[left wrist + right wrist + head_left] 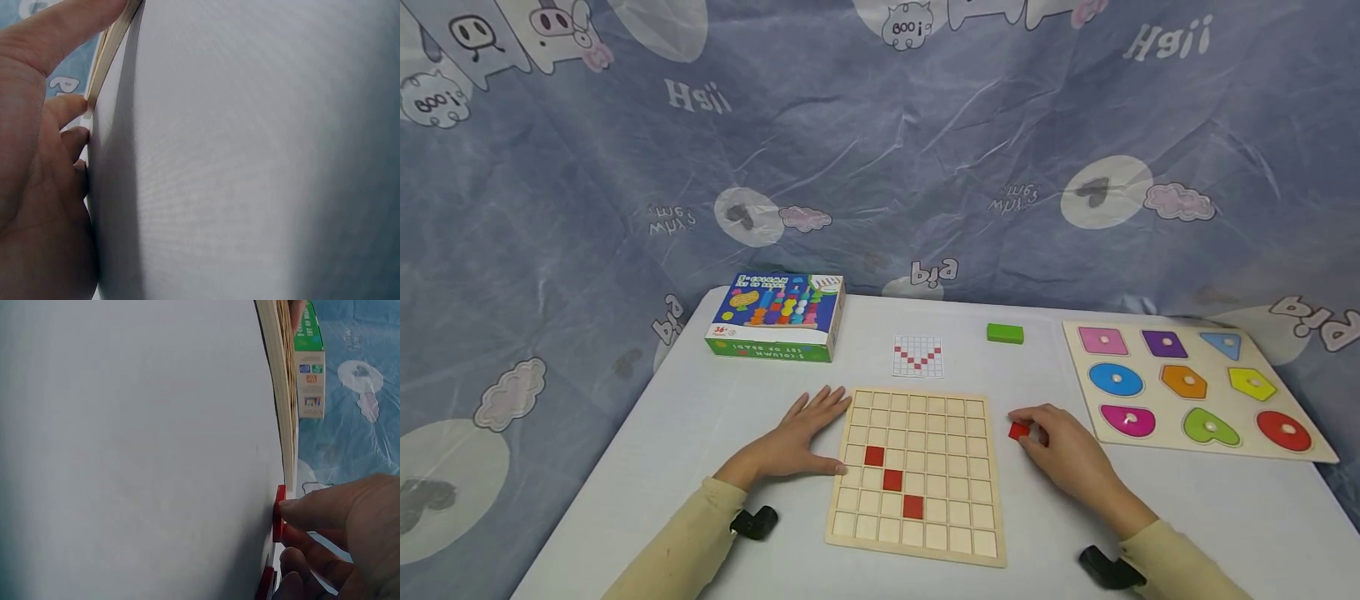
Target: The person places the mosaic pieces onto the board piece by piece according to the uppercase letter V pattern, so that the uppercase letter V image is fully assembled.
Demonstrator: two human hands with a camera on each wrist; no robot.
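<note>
A wooden grid board [951,533] lies on the table, three red square tiles set in its cells on a diagonal, the middle one [892,480] among them. My left hand [797,437] is spread at the board's left edge, thumb and fingertips touching the rim. To the right of the board, my right hand [1067,454] pinches a red square tile [1018,431] between thumb and fingers. The right wrist view shows that tile [279,515] tilted on edge, with another red piece [265,584] below it, partly hidden by the fingers.
Behind the board lies a small pattern card [917,357] with red squares in a V. A boxed bead set [775,317] stands back left, a green block [1004,333] back right. On the right is a shape puzzle board [1157,417] with several knobbed pieces.
</note>
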